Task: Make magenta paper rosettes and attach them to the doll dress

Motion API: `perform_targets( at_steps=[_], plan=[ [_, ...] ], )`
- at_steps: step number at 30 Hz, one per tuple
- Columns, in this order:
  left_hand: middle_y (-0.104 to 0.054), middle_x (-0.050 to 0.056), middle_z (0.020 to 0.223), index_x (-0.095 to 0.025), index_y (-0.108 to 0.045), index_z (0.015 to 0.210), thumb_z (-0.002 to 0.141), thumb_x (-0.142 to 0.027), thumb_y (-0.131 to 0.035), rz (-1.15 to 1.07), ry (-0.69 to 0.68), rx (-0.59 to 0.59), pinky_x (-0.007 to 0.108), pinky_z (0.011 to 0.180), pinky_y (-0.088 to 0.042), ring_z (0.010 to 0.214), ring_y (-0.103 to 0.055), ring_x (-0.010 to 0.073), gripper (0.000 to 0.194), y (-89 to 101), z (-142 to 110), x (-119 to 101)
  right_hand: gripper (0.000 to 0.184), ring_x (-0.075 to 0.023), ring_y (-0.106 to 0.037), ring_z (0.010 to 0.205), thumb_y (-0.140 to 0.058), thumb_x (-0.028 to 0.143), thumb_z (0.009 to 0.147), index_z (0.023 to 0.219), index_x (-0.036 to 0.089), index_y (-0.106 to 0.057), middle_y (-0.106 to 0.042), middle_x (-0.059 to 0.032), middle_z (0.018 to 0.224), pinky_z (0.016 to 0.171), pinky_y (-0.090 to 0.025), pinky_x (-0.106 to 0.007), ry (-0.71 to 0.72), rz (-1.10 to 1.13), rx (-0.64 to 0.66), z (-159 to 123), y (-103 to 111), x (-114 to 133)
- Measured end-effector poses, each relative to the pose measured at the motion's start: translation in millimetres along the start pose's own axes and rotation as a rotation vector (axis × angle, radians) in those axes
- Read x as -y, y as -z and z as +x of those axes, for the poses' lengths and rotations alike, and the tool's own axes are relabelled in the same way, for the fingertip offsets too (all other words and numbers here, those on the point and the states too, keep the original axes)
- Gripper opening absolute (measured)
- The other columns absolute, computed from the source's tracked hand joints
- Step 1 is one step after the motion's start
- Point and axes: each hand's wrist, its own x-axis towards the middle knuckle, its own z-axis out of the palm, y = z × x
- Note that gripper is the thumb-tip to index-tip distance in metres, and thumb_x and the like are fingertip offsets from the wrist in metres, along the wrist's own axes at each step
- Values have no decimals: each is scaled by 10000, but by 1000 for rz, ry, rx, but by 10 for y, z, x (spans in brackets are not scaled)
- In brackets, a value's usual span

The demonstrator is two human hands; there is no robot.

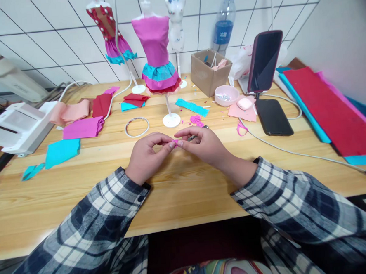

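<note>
Over the middle of the table, my left hand (149, 153) and my right hand (205, 146) meet fingertip to fingertip. Both pinch one small piece of magenta crepe paper (176, 143), mostly covered by the fingers. Something dark and metallic, perhaps scissors (205, 127), shows by my right fingers; whether that hand holds it I cannot make out. Just beyond lie crumpled magenta paper pieces (196, 119). A small dress form (152, 43) behind them wears a magenta top and a layered turquoise, magenta and red skirt. A silver bangle-like ring (137, 127) rests beyond my left hand.
Folded crepe papers (82, 128) lie at left near a white stand (24, 126). A cardboard box (211, 73), a pink bowl of beads (227, 96), a propped phone (264, 61) and a flat phone (274, 117) stand right. A white cable (283, 148) crosses the table toward red paper sheets (333, 111).
</note>
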Motion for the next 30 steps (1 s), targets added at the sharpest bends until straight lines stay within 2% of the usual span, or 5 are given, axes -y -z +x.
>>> perform_targets(
  at_steps=[5, 14, 19, 22, 30],
  plan=[
    [-702, 51, 742, -156, -702, 739, 761, -394, -667, -88, 36, 16, 304, 722, -485, 715, -623, 181, 242, 0, -5, -9, 189, -60, -413, 514, -679, 338, 732, 746, 152, -652, -558, 32, 632, 461, -289, -197, -2, -9, 22, -9, -1, 12],
    [-701, 40, 754, -162, -708, 751, 753, -376, -706, -316, 119, 40, 297, 732, -476, 725, -614, 175, 214, -12, -15, 58, 247, -22, -363, 451, -723, 325, 706, 863, 176, -604, -610, 17, 824, 408, -258, -190, 57, 83, 70, -27, 2, -5],
    [-703, 44, 767, -161, -722, 758, 742, -367, -723, -357, 135, 39, 292, 735, -476, 735, -613, 173, 207, -18, -19, 60, 176, -48, -319, 397, -703, 324, 745, 797, 183, -611, -433, 89, 471, 399, -203, -199, 55, 19, 73, -32, 8, -14],
    [-708, 46, 771, -162, -718, 757, 744, -378, -718, -393, 155, 55, 298, 734, -485, 725, -612, 173, 217, -26, -18, 41, 168, -57, -317, 388, -696, 320, 749, 785, 193, -594, -359, 107, 411, 403, -207, -200, 35, 3, 67, -40, 11, -2],
    [-722, 53, 794, -163, -713, 782, 776, -413, -675, -257, 129, 47, 308, 744, -501, 759, -637, 188, 252, -20, -14, 13, 202, -36, -392, 438, -671, 339, 746, 872, 198, -598, -608, 29, 773, 420, -332, -197, 50, 32, -6, -33, 10, 3]
  ],
)
